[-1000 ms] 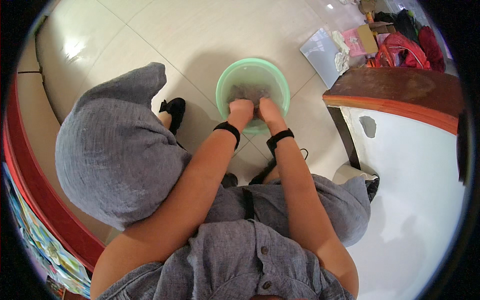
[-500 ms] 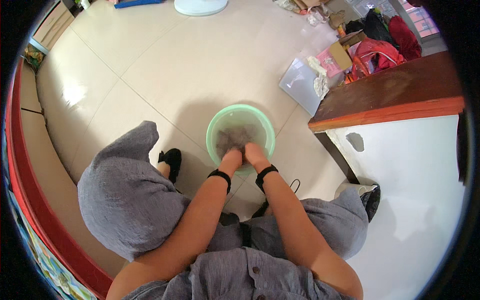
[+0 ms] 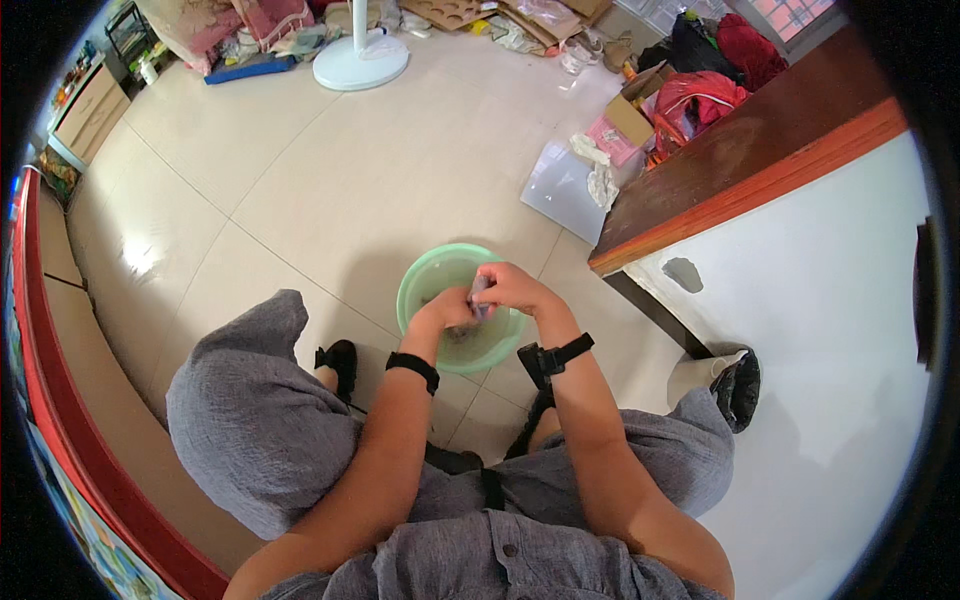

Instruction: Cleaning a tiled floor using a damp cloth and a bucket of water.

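Note:
A light green basin stands on the tiled floor between my feet. Above it, both my hands grip a wet-looking greyish-purple cloth, bunched up between them. My left hand is closed on the lower part, low over the basin. My right hand pinches the upper part, a little higher and to the right. Part of the cloth hangs below the left hand; fingers hide much of the rest. Whether the basin holds water is hard to make out.
On the right, a white panel with a brown wooden top stands close, with a bin lined with a black bag below. Cardboard, bags and a grey flat panel lie beyond. A white fan base stands far ahead. A red-edged bed runs along the left.
My hands have risen out of the basin with the cloth bunched between them, the right one turning sideways. The view has tilted up, showing more of the far floor.

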Available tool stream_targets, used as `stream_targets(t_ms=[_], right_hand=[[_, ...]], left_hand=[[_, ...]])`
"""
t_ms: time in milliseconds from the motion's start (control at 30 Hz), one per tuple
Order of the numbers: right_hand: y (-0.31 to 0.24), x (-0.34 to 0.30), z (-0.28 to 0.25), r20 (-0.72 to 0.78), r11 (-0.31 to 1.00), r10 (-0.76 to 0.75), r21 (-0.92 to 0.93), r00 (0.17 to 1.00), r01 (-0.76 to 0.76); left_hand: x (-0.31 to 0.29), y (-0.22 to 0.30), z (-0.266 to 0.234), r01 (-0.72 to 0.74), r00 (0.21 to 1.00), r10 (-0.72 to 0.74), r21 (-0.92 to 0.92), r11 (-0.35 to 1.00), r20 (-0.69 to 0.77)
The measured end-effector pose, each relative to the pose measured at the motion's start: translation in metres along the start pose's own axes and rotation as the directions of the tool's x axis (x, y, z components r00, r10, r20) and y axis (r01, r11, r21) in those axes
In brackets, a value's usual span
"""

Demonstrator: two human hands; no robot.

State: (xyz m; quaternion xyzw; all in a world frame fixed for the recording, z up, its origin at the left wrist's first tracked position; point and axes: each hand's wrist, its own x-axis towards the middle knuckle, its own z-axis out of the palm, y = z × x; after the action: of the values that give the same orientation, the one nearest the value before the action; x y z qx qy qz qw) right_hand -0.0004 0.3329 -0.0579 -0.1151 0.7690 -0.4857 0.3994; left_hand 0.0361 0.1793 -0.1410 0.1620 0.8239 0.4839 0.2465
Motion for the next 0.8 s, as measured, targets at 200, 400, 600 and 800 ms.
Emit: stream_targets(t_ms=[200, 400, 600, 800], right_hand=[[-0.022, -0.022, -0.017, -0.164, 0.911, -0.132, 0.369, 0.978, 0.185], [0.042, 0.009, -0.009, -0.255, 0.971, 0.103, -0.186, 0.961, -0.153], [0.129, 0.041, 0.024, -0.357, 0.739, -0.367, -0.673, 0.859, 0.037], [0.092, 0.039, 0.045, -0.353, 0.911, 0.059, 0.401, 0.934, 0.094]], left_hand=[[-0.006, -0.01, 0.001, 0.074, 0.996, -0.088, -0.387, 0.919, -0.018], [0.0, -0.046, 0.006, 0.105, 0.813, -0.391, -0.554, 0.826, -0.43], [0.02, 0.014, 0.013, -0.006, 0.812, -0.069, -0.126, 0.992, -0.579], [0.017, -0.006, 0.013, -0.124, 0.8, -0.275, -0.595, 0.794, -0.533]])
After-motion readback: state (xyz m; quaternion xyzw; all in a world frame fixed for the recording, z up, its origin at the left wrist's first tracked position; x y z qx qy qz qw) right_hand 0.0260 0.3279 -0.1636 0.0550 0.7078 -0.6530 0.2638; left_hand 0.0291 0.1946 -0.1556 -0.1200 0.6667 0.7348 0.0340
